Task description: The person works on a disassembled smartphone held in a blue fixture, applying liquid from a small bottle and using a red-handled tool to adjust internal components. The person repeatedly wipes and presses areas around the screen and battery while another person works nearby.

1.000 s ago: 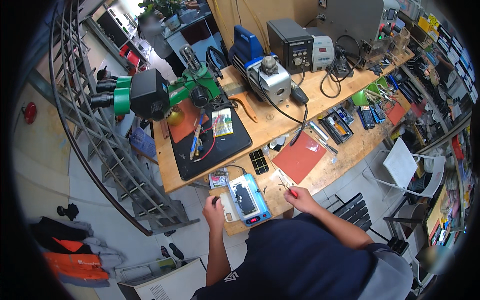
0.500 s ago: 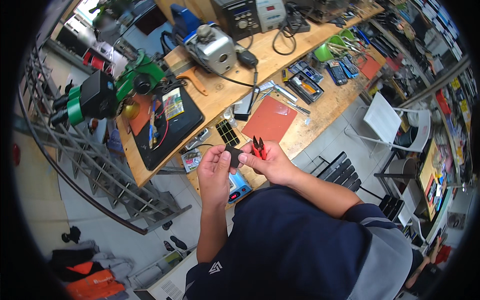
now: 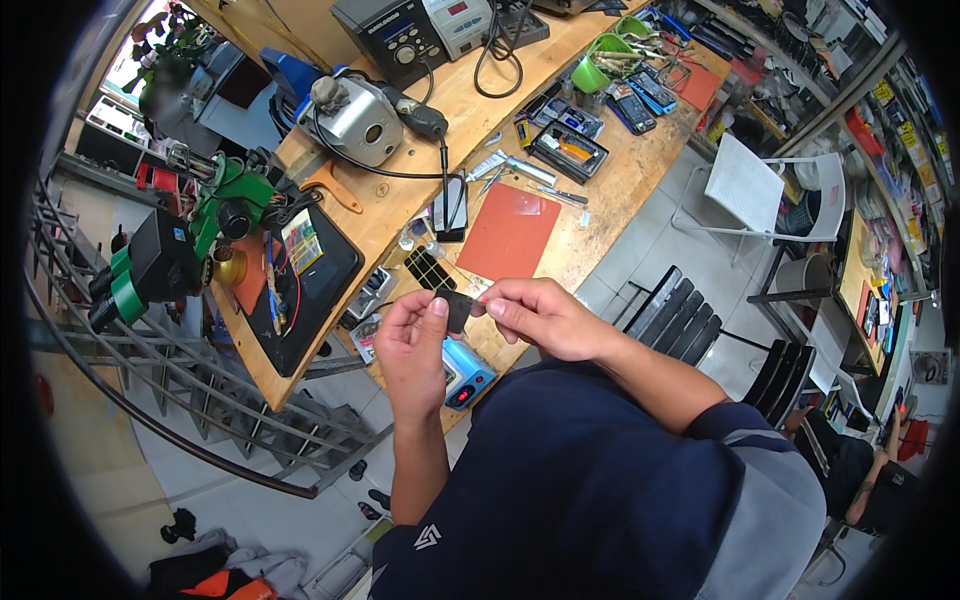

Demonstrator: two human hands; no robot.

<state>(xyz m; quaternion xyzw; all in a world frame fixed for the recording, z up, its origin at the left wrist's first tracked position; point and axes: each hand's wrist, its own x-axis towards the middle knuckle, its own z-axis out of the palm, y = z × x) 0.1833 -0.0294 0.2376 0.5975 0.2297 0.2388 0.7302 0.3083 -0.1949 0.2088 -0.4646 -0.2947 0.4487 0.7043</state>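
Observation:
My left hand [image 3: 412, 340] pinches a small dark flat piece [image 3: 457, 312] between thumb and fingers, above the near end of the workbench. Close to the right edge of that piece, my right hand [image 3: 545, 318] is closed, thumb against forefinger. A bit of red [image 3: 481, 300] shows at its fingertips, seemingly part of the red-handled side cutters; the rest of them is hidden by the hand. Whether the right fingertips touch the dark piece is too small to tell. Below the hands sits a blue device [image 3: 468, 375] with a lit red display.
An orange-red mat [image 3: 509, 232] lies on the wooden bench [image 3: 610, 215], near a black tray [image 3: 569, 152] and phones [image 3: 632, 110]. A green microscope [image 3: 150, 265] stands at left by a black mat [image 3: 325, 290]. Chairs [image 3: 680, 325] are at right.
My right hand has turned, so the cutters' jaws that pointed up beside it no longer show. The dark piece stays in my left hand. The whole view has shifted.

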